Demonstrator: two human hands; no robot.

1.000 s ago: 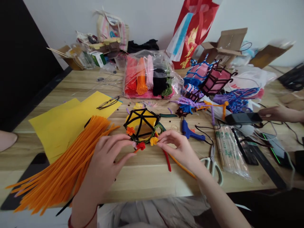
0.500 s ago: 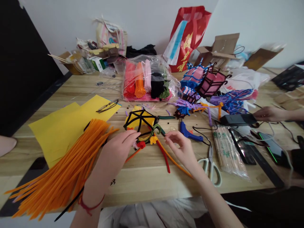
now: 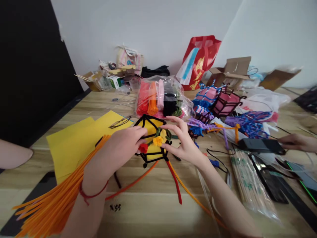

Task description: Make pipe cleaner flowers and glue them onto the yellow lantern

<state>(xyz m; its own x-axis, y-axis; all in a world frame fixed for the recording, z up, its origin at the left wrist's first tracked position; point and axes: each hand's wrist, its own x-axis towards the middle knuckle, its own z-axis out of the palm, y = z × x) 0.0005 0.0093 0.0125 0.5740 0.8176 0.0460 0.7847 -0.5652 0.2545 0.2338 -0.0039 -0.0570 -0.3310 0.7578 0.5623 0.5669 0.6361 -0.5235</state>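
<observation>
A small lantern (image 3: 151, 125) with yellow panels and a black pipe-cleaner frame stands before me. Across its near side lies a green pipe-cleaner flower vine with a yellow flower (image 3: 158, 141) and a red flower (image 3: 143, 148). My left hand (image 3: 123, 140) has its fingers closed at the vine's left end, beside the red flower; the fingertips are partly hidden. At the other end, my right hand (image 3: 184, 142) has its fingers spread around the green curl (image 3: 168, 134), thumb and forefinger apart. Red and orange pipe cleaners (image 3: 176, 183) trail below the lantern.
Orange pipe cleaners (image 3: 66, 195) and yellow sheets (image 3: 74, 142) lie left. A bag of coloured pipe cleaners (image 3: 160, 96) and pink lanterns (image 3: 228, 102) stand behind. A blue glue gun (image 3: 214, 163) and bagged sticks (image 3: 250, 178) are right. Another person's hand (image 3: 299, 143) touches a black box (image 3: 261, 145).
The lantern has tipped so more yellow panel faces me, and the flower vine now lies against its side. Both hands have moved in to it; my right hand's fingers have spread. The view has shifted.
</observation>
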